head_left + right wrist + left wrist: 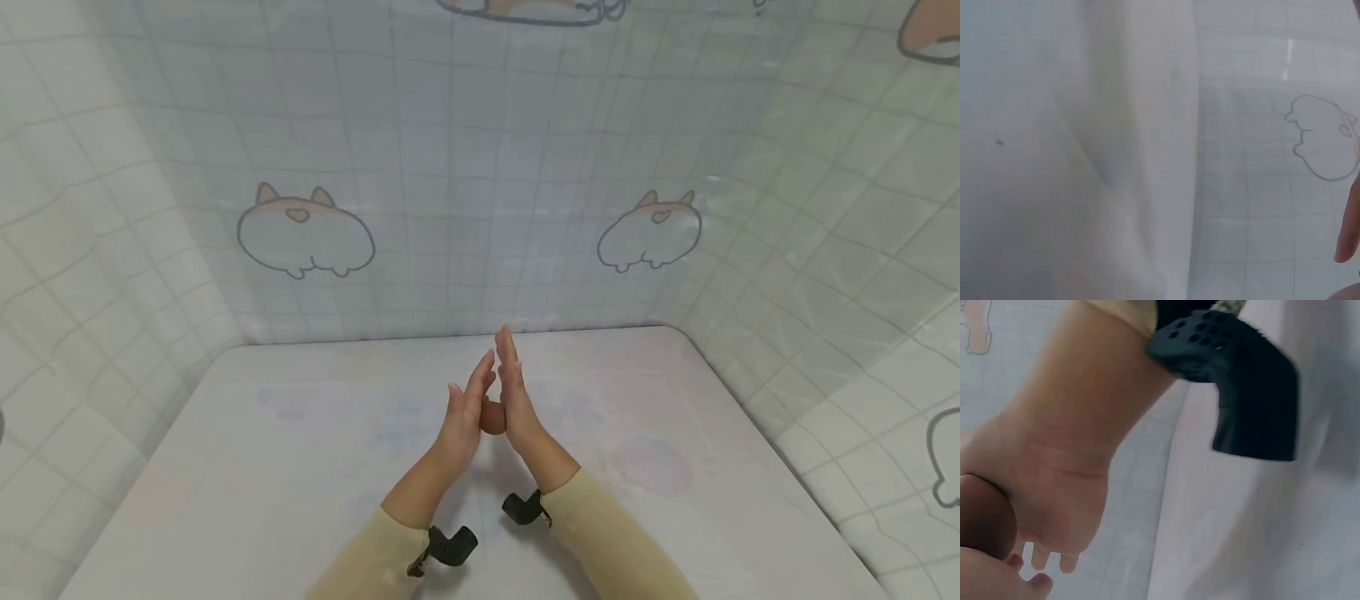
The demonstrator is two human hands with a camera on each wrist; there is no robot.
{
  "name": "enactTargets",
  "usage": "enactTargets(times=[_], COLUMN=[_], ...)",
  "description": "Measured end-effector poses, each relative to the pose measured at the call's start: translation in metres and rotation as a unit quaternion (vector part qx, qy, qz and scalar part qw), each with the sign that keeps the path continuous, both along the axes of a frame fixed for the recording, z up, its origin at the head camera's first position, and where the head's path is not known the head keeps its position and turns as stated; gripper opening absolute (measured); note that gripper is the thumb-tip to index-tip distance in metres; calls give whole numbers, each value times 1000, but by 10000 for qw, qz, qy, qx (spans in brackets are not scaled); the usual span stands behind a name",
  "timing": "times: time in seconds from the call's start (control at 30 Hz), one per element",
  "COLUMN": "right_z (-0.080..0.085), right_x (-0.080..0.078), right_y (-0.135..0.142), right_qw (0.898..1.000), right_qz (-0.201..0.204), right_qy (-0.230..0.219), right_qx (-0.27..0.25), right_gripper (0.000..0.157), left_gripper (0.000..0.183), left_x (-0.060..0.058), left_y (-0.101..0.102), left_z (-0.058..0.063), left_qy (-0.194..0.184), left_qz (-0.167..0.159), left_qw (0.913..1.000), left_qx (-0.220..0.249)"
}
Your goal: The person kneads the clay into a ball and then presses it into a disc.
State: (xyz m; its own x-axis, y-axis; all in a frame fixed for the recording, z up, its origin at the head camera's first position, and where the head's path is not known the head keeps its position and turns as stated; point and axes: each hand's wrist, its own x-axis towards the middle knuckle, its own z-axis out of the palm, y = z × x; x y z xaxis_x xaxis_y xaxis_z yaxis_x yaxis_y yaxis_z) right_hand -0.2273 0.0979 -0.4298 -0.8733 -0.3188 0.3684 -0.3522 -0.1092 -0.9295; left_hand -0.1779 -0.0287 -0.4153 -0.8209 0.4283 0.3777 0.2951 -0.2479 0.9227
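Observation:
A smooth, brown, rounded thing (492, 417) sits between the palms of both hands above the table; its exact kind cannot be told. My left hand (463, 417) presses it from the left with its fingers straight and pointing up. From the other side my right hand (519, 407) presses it, fingers likewise extended. In the left wrist view the brown thing (985, 515) lies against the left palm (1054, 500), and part of the right hand (988, 578) shows below it. Only a finger (1350, 228) and a bit of skin appear at the right wrist view's edge.
A pale table (285, 467) with faint coloured blotches lies beneath the hands. Grid-patterned walls (465, 167) with corgi drawings stand behind it and on both sides. Black camera mounts (453, 547) sit at the cuffs of the beige sleeves (615, 533).

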Motion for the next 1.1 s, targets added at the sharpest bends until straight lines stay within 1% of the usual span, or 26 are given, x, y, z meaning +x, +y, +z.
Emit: enactTargets(times=[0.1,0.17,0.23,0.3,0.4,0.53,0.6,0.7,0.8,0.87,0.97,1.03,1.1], right_z=[-3,-4,-5,-5,-4,0,2,5,6,8,10,11,11], right_x=[4,8,12,15,19,23,26,28,27,26,24,21,19], right_y=[-2,-5,-7,-9,-13,-16,-16,-17,-16,-15,-13,-12,-11], right_qw=[9995,9985,9975,9969,9957,9915,9900,9890,9892,9898,9915,9927,9945], right_qz=[198,353,446,518,593,778,843,838,762,696,550,440,345], right_qy=[114,179,235,321,644,1039,1109,1155,1162,1132,1099,1079,968], right_qx=[239,380,494,500,317,-85,-235,-384,-476,-515,-436,-319,-188], right_gripper=[67,70,74,77,78,77,78,80,78,74,73,73,74], left_gripper=[83,80,78,79,79,81,82,80,76,74,73,73,73], left_x=[-1,-2,-2,-2,-5,-10,-12,-14,-15,-13,-9,-6,-3], left_y=[-2,-3,-4,-5,-5,-5,-5,-7,-7,-7,-5,-4,-3], left_z=[3,3,3,4,3,-1,-4,-10,-15,-18,-18,-16,-14], left_qy=[-13,-33,-77,-132,-230,-202,-207,-307,-429,-395,-249,-155,-112], left_qz=[190,378,585,820,1186,1586,1749,1905,1931,1879,1678,1505,1337], left_qw=[9998,9993,9983,9965,9920,9852,9819,9777,9755,9754,9783,9814,9842], left_qx=[66,63,19,-110,-357,-615,-698,-833,-961,-1083,-1190,-1186,-1158])
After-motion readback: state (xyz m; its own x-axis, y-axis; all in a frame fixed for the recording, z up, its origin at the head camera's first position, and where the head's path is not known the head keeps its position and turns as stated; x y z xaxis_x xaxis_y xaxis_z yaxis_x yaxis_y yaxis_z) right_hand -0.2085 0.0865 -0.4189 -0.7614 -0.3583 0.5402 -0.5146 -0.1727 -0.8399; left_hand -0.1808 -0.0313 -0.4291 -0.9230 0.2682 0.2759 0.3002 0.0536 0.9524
